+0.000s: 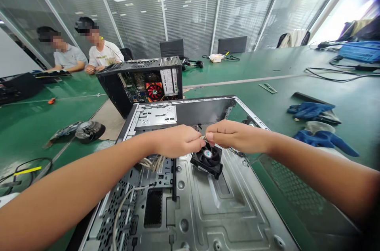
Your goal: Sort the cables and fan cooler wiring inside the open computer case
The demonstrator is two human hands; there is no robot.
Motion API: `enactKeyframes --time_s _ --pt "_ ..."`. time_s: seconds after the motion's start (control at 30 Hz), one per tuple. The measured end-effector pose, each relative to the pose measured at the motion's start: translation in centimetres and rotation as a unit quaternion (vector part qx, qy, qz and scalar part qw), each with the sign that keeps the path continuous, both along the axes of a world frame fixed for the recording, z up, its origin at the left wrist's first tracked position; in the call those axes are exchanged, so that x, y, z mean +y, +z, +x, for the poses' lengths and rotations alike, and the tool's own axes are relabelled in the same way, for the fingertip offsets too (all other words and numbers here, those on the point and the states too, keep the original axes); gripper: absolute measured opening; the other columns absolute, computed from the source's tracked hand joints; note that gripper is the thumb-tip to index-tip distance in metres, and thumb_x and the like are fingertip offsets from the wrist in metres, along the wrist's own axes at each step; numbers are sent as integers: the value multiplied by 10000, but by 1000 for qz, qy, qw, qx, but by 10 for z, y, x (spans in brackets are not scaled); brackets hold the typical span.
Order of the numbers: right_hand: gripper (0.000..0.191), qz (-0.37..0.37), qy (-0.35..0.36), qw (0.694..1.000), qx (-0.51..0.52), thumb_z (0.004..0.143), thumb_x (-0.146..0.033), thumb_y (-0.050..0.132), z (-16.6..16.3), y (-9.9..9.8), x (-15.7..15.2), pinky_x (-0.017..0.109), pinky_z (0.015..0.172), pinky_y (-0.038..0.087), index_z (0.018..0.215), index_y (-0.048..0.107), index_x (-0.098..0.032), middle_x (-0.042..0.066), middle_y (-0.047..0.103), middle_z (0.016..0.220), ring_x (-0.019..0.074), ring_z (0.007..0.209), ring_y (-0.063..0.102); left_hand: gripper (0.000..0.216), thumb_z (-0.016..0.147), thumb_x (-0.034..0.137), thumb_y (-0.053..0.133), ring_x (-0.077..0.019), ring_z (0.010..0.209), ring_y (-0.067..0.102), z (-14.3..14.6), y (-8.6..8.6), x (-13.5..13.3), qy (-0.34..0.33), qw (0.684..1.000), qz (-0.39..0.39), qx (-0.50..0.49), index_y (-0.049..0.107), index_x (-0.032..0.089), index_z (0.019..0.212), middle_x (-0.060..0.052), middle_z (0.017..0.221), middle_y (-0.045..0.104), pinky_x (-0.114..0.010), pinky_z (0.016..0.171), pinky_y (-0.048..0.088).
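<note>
My left hand (179,140) and my right hand (233,135) meet fingertip to fingertip above an open metal computer case (234,219). Both are closed in a pinch on a light-coloured cable (203,137), of which only a short piece shows between them. Just below the fingers is a black CPU fan (208,156) with a round label on its hub, inside the case. A bundle of pale cables (152,162) hangs by the drive bay under my left wrist. Farther down, a single grey cable (118,215) runs along the perforated side.
Behind the case stands another open computer tower (139,67) with a red fan. Blue gloves (325,138) lie on the green table (225,75) at right. A round heatsink-like part (89,131) is at left. Two people (103,53) sit across the table.
</note>
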State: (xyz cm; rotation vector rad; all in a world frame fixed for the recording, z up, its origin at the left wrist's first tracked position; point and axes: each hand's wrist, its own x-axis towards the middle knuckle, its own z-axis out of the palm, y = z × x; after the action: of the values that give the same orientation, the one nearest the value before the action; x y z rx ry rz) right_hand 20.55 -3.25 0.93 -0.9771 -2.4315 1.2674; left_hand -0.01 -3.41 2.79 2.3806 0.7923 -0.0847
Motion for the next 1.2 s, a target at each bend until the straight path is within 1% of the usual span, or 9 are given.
enactKeyframes --time_s 0.07,0.13,0.37,0.47,0.6,0.73,0.93,1.03,1.2 --pt "462 -34 10 999 -7 889 -580 401 0 0 0 237 458 242 678 480 -177 -58 335 527 87 483 274 337 924 299 297 -102 514 310 3 1 -4 -24 993 115 25 408 180 629 25 561 374 -274 528 270" --pt "466 -43 13 999 -13 886 -583 406 -1 0 0 236 460 242 667 475 -177 -59 332 530 84 485 272 336 920 292 295 -108 519 332 4 1 -6 -26 991 125 50 465 174 655 16 572 416 -278 538 278" --pt "384 17 -8 998 -65 848 -529 520 -3 -3 3 233 500 265 762 556 -157 -42 395 618 93 555 334 357 907 408 336 -132 607 419 0 -4 3 43 989 -140 24 588 162 969 20 657 471 -264 595 371" --pt "372 17 19 996 -81 856 -515 520 -3 -4 4 235 517 280 780 568 -155 -38 406 635 97 575 351 342 909 404 351 -127 623 444 -1 -5 5 18 988 -151 37 596 168 947 16 687 497 -254 589 379" --pt "399 -1 52 996 -78 897 -500 450 -3 -4 4 244 526 301 737 559 -151 -28 430 629 98 567 358 303 909 302 332 -124 629 491 2 -4 0 -31 996 -1 81 582 162 812 -12 727 582 -251 595 384" --pt "449 -16 60 996 -69 912 -526 401 -1 -4 3 247 493 286 700 543 -157 -43 380 560 93 514 325 404 936 371 264 -151 532 510 6 -8 -9 -28 964 219 149 599 164 847 -55 666 612 -281 527 353" --pt "461 -82 39 994 -66 890 -575 405 1 -3 3 237 431 228 686 504 -174 -69 307 511 83 466 259 418 945 391 244 -183 536 565 8 -13 -15 -14 938 308 156 596 169 914 -77 686 652 -303 550 393" --pt "423 -33 25 997 -58 878 -536 453 -1 -2 3 237 466 254 676 511 -169 -56 344 549 82 498 286 377 928 356 267 -156 499 502 8 -11 -11 -3 957 260 130 576 179 808 -43 639 613 -289 527 353" --pt "318 13 -34 999 -26 810 -483 580 -3 1 -1 240 521 311 798 532 -169 -29 464 670 100 584 382 283 880 286 328 -106 516 333 4 -5 0 -11 998 62 -22 352 195 613 33 553 382 -264 504 273"
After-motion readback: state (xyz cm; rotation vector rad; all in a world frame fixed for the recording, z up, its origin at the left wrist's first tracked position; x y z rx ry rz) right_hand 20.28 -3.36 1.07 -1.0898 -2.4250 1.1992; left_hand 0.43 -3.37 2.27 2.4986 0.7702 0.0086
